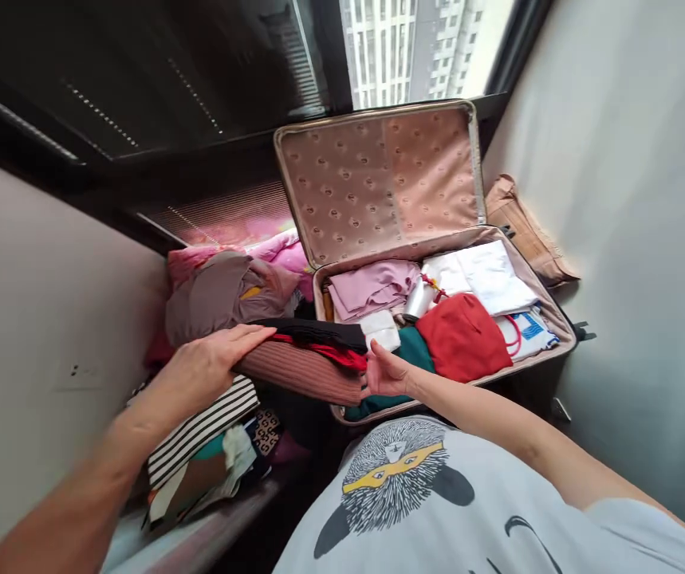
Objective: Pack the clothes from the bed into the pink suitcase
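Note:
Between my two hands hangs a folded stack of clothes [306, 371], ribbed brown on the near side with red and black fabric behind. My left hand [219, 359] grips the stack's left end, fingers along the top. At the right end my right hand [385, 371] holds it, thumb up and the other fingers partly hidden. The stack is at the left front edge of an open suitcase [564, 343]. Inside the case lie folded pink cloth [372, 288], white clothes [491, 275], a red garment [465, 339], a green garment [415, 351], a small white bundle [379, 328] and a silvery cylinder [419, 299].
Left of the suitcase are a grey-brown cloth bundle [216, 295] and pink bedding [279, 249]. Below my left arm sits a clothes pile with a striped garment [216, 418]. The raised suitcase lid [378, 179] leans toward the window. A brown paper bag [527, 227] stands by the right wall.

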### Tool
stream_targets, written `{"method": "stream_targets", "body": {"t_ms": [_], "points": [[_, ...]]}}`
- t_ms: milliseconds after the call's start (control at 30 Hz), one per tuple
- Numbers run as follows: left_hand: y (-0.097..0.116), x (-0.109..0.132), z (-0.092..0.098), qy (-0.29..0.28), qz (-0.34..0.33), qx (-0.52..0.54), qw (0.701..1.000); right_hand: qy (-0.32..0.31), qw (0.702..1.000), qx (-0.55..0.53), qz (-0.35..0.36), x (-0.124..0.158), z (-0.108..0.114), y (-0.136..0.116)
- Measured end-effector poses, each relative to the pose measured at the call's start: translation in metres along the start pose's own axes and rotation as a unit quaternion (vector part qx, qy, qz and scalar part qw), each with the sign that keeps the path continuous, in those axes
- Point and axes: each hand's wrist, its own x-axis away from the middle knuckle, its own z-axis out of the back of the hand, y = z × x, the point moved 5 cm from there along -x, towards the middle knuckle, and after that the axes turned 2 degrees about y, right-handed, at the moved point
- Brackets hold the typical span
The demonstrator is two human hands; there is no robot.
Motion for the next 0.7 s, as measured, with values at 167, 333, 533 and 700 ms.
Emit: {"method": "stream_targets", "body": {"t_ms": [167, 333, 533, 700], "points": [[0.085, -0.091, -0.047, 0.027, -0.064, -0.011, 0.998, 0.095, 0.986, -0.037, 0.13, 0.065, 0.064, -0.046], [0.152, -0.183, -0.101, 0.031, -0.01, -0.035, 0.999, 0.264, 0.919, 0.094, 0.276, 0.125, 0.126, -0.136], [0.19, -0.291, -0.117, 0.072, 0.041, -0.05, 0.995, 0.368, 0.784, 0.301, 0.399, 0.145, 0.182, -0.267], [0.198, -0.35, -0.161, 0.016, 0.039, -0.046, 0.998, 0.424, 0.71, 0.427, 0.366, 0.131, 0.228, -0.318]]}}
